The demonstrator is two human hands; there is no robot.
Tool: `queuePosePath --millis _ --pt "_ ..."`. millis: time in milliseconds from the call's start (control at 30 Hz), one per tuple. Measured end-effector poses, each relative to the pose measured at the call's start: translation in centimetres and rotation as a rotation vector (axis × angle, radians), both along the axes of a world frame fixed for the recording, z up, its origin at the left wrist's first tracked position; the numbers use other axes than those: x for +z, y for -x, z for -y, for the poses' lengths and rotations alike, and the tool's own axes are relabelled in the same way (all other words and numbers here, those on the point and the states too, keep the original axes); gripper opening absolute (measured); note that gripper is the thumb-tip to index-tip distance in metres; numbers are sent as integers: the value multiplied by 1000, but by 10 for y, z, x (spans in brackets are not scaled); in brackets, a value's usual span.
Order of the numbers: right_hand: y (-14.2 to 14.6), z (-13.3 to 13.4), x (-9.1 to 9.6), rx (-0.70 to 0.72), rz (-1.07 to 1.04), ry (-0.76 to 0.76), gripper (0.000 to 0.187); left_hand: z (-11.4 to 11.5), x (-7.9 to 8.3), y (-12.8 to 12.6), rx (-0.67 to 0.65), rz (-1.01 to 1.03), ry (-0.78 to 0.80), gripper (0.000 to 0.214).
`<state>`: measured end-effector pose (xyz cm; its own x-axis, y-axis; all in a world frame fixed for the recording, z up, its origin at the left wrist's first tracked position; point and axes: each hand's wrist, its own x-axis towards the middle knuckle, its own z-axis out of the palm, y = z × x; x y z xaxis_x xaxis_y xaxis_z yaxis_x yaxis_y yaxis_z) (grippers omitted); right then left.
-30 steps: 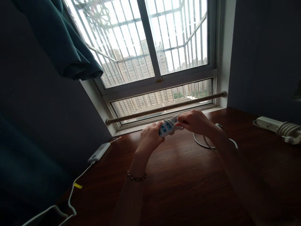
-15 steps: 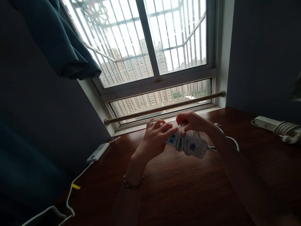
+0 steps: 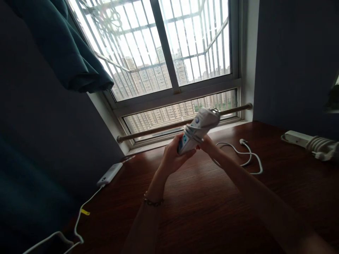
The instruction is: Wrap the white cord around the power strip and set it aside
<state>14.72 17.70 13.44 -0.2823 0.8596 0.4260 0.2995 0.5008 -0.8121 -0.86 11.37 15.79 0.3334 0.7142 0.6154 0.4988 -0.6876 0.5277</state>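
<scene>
Clamping the power strip (image 3: 203, 123) by its lower end, left grip (image 3: 171, 155) probably steadies it, tilted up above the counter (image 3: 185, 197) near the far edge; right grip (image 3: 208, 145) sits behind the wound cord (image 3: 193, 133), can't tell if it's pinching.

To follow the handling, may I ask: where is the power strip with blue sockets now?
In the head view, the power strip is just right of centre, its lower end in the left hand, its upper end before the window.

Smooth plastic power strip (image 3: 208, 120) (blurred, perhaps glossy), matt cord (image 3: 257, 163), softly glossy wood-grain tabletop (image 3: 190, 197), matt cloth curtain (image 3: 71, 56)
</scene>
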Motion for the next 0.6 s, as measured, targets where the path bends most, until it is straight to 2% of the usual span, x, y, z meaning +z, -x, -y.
queuePosePath --millis 67,167,267,400,600 --pt "0 -10 -6 -70 82 64 44 -9 -1 2 -16 243 172 47" --pt "-9 -14 -7 -83 261 170 41 -23 1 12 -33 564 457 47" --pt "-21 -8 2 -72 435 157 29 -34 3 27 18 706 649 45" --pt "-31 13 22 -200 542 -88 22 -37 3 41 17 689 777 34" --pt "-28 48 39 -294 828 -667 26 -37 -4 32 52 496 737 42"
